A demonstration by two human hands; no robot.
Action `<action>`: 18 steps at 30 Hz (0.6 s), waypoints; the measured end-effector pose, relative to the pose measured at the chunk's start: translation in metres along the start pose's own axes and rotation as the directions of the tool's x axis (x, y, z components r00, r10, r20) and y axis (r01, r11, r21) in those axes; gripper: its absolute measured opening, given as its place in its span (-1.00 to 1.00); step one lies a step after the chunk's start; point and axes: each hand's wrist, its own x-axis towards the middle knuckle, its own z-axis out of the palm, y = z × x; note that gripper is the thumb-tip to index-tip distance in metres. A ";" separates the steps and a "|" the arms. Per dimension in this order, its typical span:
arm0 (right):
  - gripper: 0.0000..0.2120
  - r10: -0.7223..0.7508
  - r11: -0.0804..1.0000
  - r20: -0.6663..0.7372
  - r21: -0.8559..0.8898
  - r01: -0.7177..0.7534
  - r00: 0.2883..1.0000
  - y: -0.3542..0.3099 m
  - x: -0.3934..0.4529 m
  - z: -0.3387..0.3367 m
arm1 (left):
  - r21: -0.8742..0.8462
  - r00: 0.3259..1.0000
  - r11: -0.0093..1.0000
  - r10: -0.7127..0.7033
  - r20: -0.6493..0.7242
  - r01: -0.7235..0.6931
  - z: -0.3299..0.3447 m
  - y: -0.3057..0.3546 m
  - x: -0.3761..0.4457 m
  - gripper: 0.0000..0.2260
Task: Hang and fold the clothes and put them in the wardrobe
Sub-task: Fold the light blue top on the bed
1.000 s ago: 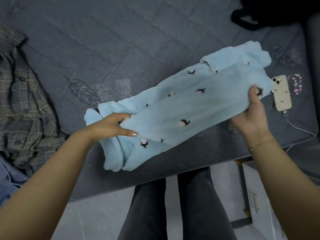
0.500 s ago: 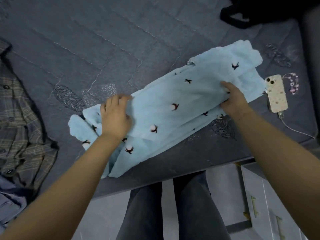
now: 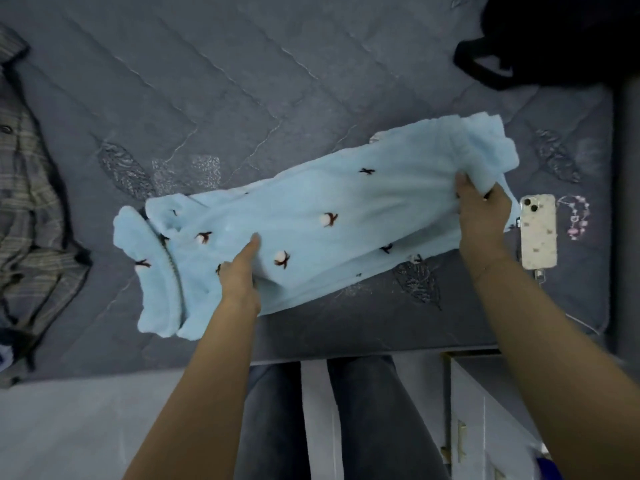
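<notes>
A light blue fleece garment (image 3: 311, 216) with small brown-and-white flower motifs lies folded lengthwise on the dark grey quilted bed (image 3: 242, 81), running from lower left to upper right. My left hand (image 3: 242, 268) grips its near edge left of the middle, thumb on top and fingers tucked under the fabric. At the garment's right end my right hand (image 3: 479, 209) pinches a bunch of the fleece. A zip runs along the left end of the garment.
A plaid shirt (image 3: 31, 209) lies crumpled at the bed's left edge. A phone (image 3: 538, 230) with a beaded charm lies just right of my right hand. A black bag (image 3: 554, 39) sits at the top right. A white cabinet (image 3: 491, 417) stands by my legs.
The upper layer has been laid over and flattened. My left hand moved from on top of the left end to the near edge; my right hand shifted right to the end.
</notes>
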 end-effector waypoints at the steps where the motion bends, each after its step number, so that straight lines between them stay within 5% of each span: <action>1: -0.84 0.078 0.997 0.016 -0.004 -0.078 0.997 0.002 0.008 0.001 | -0.007 0.999 1.000 0.021 -0.031 -0.022 0.003 -0.002 0.001 -0.46; 7: -0.48 0.352 0.918 0.042 0.179 -0.354 0.935 0.010 0.034 0.015 | -0.075 0.981 0.986 0.141 -0.135 -0.152 0.006 -0.011 -0.001 -0.64; 10: -0.59 0.363 0.900 0.142 0.204 -0.386 0.921 0.003 0.037 0.018 | -0.049 0.969 0.971 0.229 -0.090 -0.234 -0.001 -0.009 -0.007 -0.70; 14: -0.75 0.260 0.903 0.067 0.337 -0.267 0.963 0.001 0.023 0.002 | 0.040 0.972 0.971 0.236 0.013 -0.237 -0.017 0.000 -0.003 -0.80; 18: -0.86 0.237 0.955 0.042 0.175 -0.241 0.971 0.023 -0.007 -0.017 | 0.095 0.999 0.995 0.031 0.038 -0.034 -0.029 0.007 0.009 -0.82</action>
